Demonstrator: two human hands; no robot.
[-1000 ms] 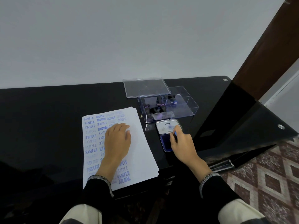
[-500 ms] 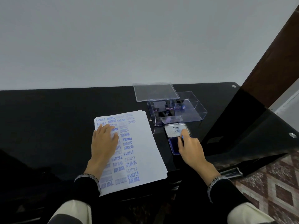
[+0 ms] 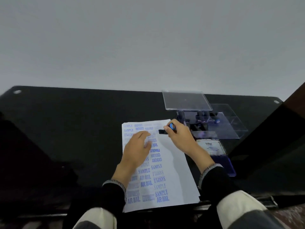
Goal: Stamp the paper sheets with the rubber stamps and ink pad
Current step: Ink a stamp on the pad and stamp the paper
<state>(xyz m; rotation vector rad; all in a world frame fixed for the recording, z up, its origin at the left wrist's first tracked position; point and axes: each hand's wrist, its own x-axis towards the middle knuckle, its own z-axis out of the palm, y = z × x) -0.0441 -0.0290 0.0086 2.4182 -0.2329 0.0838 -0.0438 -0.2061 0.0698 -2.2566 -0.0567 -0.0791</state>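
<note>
The black table (image 3: 66, 138) carries everything. On it, straight ahead of the person, lies the stack of paper sheets (image 3: 175, 176), its long axis running away from the body; the left half of the top sheet is crowded with blue prints, while the right strip stays mostly white. To the right of the stack sit a clear box (image 3: 229, 128) holding more stamps, its lid (image 3: 184, 100) set behind it, and nearer the body the opened ink pad (image 3: 221, 161).

The left hand (image 3: 137, 151) lies flat on the printed part of the sheet, fingers straight, pinning it down. The right hand (image 3: 179, 136) curls its grip around a rubber stamp (image 3: 166, 129) with a blue cap, held over the far right corner of the paper, the black printing block pointing left. Whether the block touches the sheet cannot be told. The unprinted paper lies directly under and toward the body from the stamp, so the right hand is the nearer one; the next press likely needs only a short drop, wrist kept level.
</note>
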